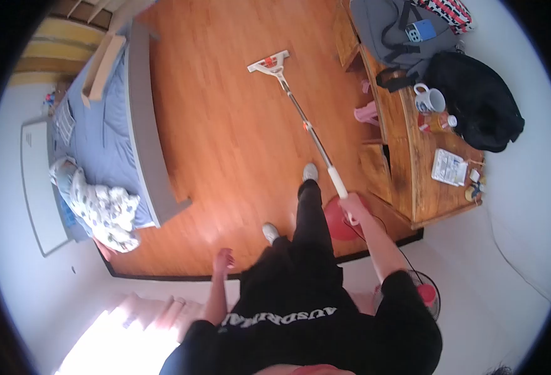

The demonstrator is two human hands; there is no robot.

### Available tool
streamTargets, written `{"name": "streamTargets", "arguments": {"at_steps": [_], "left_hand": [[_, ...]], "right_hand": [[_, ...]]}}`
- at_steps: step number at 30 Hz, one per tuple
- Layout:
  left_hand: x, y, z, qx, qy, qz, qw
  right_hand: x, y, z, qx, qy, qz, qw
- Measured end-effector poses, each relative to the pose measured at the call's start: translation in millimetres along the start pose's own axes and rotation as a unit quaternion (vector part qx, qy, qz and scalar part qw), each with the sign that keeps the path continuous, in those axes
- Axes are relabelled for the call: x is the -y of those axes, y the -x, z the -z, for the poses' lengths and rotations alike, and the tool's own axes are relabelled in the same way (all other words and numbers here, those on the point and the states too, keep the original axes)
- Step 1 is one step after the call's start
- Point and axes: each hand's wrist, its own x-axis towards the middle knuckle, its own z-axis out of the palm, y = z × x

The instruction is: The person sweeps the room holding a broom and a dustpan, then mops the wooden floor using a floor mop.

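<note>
My right hand [352,206] is wrapped round the white grip of a long-handled mop [316,139]. Its metal pole slants up and left across the wooden floor to a white and red head [269,61], which lies on the boards. Nothing shows in my left hand [223,260], which hangs at my side over the floor near the dark skirting, its fingers loosely bent. Behind the grip and my right hand is a round red object [339,224] on the floor.
A bed [103,125] with blue bedding and a grey frame [143,119] stands left. On the right, a wooden desk [407,169] holds a mug [429,99], bottle [441,122] and bags [472,100]. A pink item [367,113] is beside it. A fan [427,294] stands lower right.
</note>
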Motion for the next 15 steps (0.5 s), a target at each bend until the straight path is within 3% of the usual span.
{"name": "streamTargets", "arguments": {"at_steps": [1,2,3,4,6,7,8,10,14,15], "left_hand": [[-2,2,-19,0.018,-0.072,-0.061,0.995],[-16,20,-46,0.005,-0.075,-0.067,0.995],[-28,34,-69,0.019,-0.094,-0.085,0.992],[-41,50,-91,0.015,-0.11,-0.094,0.989],[-37,64,-104,0.068,-0.134,-0.123,0.981],[-39,76,-110,0.069,-0.124,-0.105,0.984],[-35,82,-109,0.063,-0.114,-0.074,0.989],[-21,99,-90,0.031,-0.097,-0.031,0.994],[46,87,-27,-0.048,-0.013,0.013,0.999],[55,81,-20,-0.045,-0.007,0.043,0.998]], "right_hand": [[38,-33,4,0.056,-0.132,0.022,0.989],[68,-78,-3,0.029,-0.113,0.1,0.988],[122,-107,-3,0.052,-0.044,0.045,0.997],[156,-151,-12,0.066,-0.029,0.083,0.994],[226,-201,-36,0.068,-0.125,0.111,0.984],[254,-231,-43,0.084,-0.054,0.135,0.986],[274,-252,-57,0.06,-0.094,0.112,0.987],[324,-247,-64,0.011,0.067,0.024,0.997],[287,-217,-37,-0.003,0.058,0.022,0.998],[257,-203,-18,0.066,-0.014,0.068,0.995]]}}
